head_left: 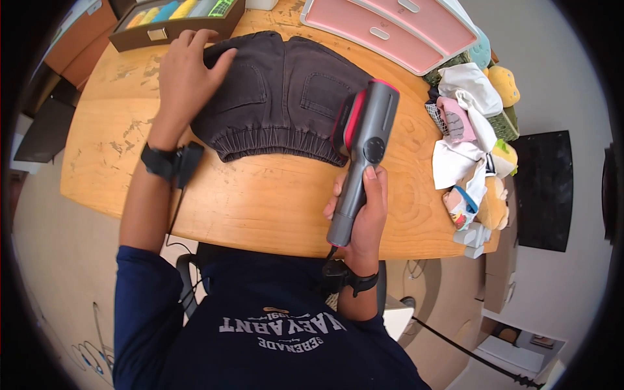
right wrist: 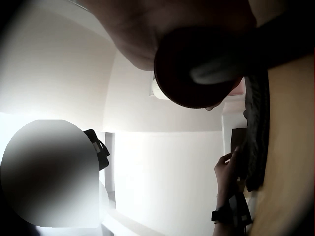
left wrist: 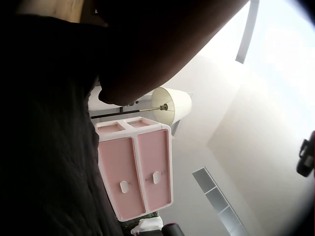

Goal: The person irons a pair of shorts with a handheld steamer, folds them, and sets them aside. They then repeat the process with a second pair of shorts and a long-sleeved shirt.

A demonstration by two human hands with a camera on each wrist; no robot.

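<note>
Dark shorts (head_left: 257, 97) with stitched pockets and a gathered elastic waistband lie flat, the waistband toward the person. My right hand (head_left: 367, 218) grips the grey handle of a handheld garment steamer (head_left: 372, 133), its head turned away from the person. The steamer's red-edged face overlaps the right side of the shorts in the head view. At the other side, my left hand (head_left: 188, 75) is at the left edge of the shorts, fingers loosely extended and thumb out over the cloth. From the right wrist view, the steamer's round handle end (right wrist: 177, 73) and its cord show dark.
Behind the shorts stand a brown box (head_left: 175, 29) of rolled colourful cloths and a pink-and-white drawer unit (head_left: 390, 29). Along the right edge of the wooden table (head_left: 260, 201) sit a pile of white cloths (head_left: 468, 91) and soft toys.
</note>
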